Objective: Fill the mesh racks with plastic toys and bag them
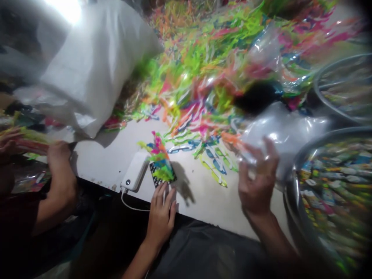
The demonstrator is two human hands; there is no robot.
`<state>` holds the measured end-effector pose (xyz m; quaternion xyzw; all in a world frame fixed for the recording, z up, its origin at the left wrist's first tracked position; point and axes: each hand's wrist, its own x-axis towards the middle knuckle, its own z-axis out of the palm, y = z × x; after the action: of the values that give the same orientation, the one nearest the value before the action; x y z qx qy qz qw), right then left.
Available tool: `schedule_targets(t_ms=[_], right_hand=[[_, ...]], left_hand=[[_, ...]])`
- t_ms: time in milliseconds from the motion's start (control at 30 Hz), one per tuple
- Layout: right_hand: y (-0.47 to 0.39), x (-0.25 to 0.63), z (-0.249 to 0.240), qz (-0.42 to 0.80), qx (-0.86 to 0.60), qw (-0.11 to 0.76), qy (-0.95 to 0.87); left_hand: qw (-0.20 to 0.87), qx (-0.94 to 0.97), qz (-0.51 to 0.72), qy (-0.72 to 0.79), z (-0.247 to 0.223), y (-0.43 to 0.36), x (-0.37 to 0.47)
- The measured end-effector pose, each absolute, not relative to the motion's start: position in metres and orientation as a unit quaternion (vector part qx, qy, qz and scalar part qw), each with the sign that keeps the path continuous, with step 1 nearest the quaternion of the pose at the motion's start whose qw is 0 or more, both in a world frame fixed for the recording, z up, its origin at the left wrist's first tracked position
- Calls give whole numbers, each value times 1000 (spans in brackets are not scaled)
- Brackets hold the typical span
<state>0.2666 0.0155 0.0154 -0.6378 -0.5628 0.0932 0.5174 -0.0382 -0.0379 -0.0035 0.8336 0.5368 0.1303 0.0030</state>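
Observation:
My left hand (163, 205) lies at the near edge of the white table, its fingers stretched out over the near end of a black-and-white patterned piece (155, 178). On that piece sits a small pile of colourful plastic bits (162, 162) in green, blue, pink and orange. To the right, my right hand (259, 176) is raised with curled fingers around part of a clear plastic bag (279, 133); motion blurs it. Between the hands lie several small glasses-shaped plastic pieces (213, 164) in yellow, blue and green.
A big heap of bright plastic pieces (200, 73) covers the table's back. Two metal-rimmed basins (295, 186) stand right, the nearer with small wrapped items. A white power bank (136, 170) with a cable lies left, near a large white sack (95, 58). Another person's arm (59, 190) is far left.

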Motion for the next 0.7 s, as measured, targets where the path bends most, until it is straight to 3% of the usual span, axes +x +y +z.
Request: schedule_targets(t_ms=[200, 300, 500, 700], right_hand=[[23, 266, -36, 11, -663, 320, -677], [17, 271, -42, -4, -701, 284, -654], [-21, 264, -23, 7, -751, 337, -567], [-80, 251, 27, 35, -772, 439, -458]], left_hand=[[32, 855, 136, 499, -4, -50, -14], [43, 869, 138, 473, -5, -44, -6], [89, 898, 158, 400, -2, -27, 15], [127, 916, 265, 272, 5, -21, 49]])
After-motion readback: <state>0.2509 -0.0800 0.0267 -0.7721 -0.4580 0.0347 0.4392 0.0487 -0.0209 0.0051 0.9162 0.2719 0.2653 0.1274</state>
